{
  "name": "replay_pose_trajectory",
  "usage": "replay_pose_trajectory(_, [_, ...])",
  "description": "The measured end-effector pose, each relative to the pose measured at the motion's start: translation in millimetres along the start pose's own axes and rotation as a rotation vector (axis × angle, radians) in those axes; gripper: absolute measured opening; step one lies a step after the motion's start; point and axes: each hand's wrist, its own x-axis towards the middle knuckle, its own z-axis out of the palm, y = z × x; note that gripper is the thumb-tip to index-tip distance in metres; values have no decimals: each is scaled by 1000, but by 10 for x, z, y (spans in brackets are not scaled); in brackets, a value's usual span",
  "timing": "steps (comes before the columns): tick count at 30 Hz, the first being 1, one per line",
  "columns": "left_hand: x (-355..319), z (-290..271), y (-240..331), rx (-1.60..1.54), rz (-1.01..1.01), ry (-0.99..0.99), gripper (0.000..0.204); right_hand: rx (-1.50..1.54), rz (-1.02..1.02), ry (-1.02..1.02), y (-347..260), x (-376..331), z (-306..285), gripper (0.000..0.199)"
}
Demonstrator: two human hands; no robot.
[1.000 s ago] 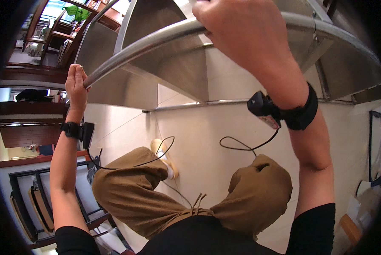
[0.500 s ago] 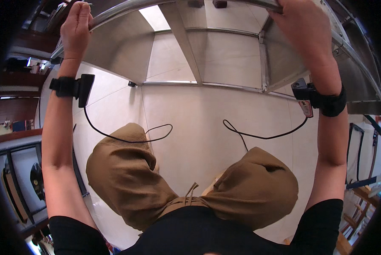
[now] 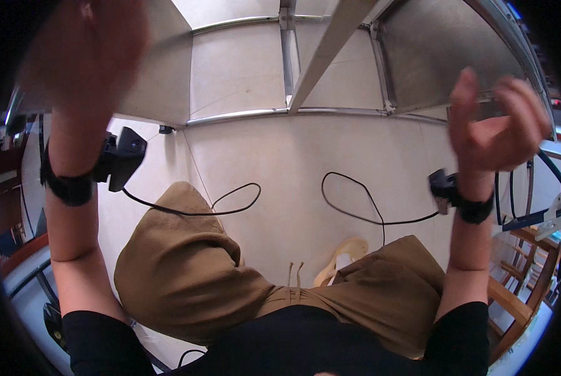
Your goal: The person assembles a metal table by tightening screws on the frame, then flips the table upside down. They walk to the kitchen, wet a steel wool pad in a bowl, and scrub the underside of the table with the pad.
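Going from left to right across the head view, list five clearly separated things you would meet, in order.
Blurred bare left hand, left loop of thin black cord, brown fabric drawstring, pale yellow shoe, bare right hand.

The pale beige floor (image 3: 280, 150) is smooth and tiled, with thin dark joints: one runs from 10 o'clock toward 8, another shows faintly at 2, and a third slants across at 11, seen through a metal frame (image 3: 332, 50). That frame spans from 10 through 12 to 2 o'clock; a small dark foot (image 3: 166, 130) sits under it at 10, while its bottom rail (image 3: 243, 116) crosses at 12, and whether the rail touches the tiles cannot be told. Between 4 and 5 o'clock a pale yellow sandal (image 3: 352, 248) rests on the floor, its toe pointing toward 1.
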Motion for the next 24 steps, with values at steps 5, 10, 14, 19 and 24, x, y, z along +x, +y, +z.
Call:
replay_pose_trajectory(5, [-544,652,753,-451,-136,-443,3,338,724,-392,-1038,-562,355,33])
replay_pose_trajectory(10, [-1787,1870,974,-749,-1001,-1063,21,625,1015,-320,-1298,-681,820,45])
replay_pose_trajectory(14, [-2202,2496,1213,-803,-1116,-1043,22,628,1058,-338,-1278,-754,925,39])
replay_pose_trajectory(19, [-2222,2777,1307,-845,-1167,-1069,22,591,1083,-414,-1300,-797,857,33])
replay_pose_trajectory(24, [-2200,2807,1408,-901,-1148,-1020,18,556,1054,-365,-1310,-808,860,33])
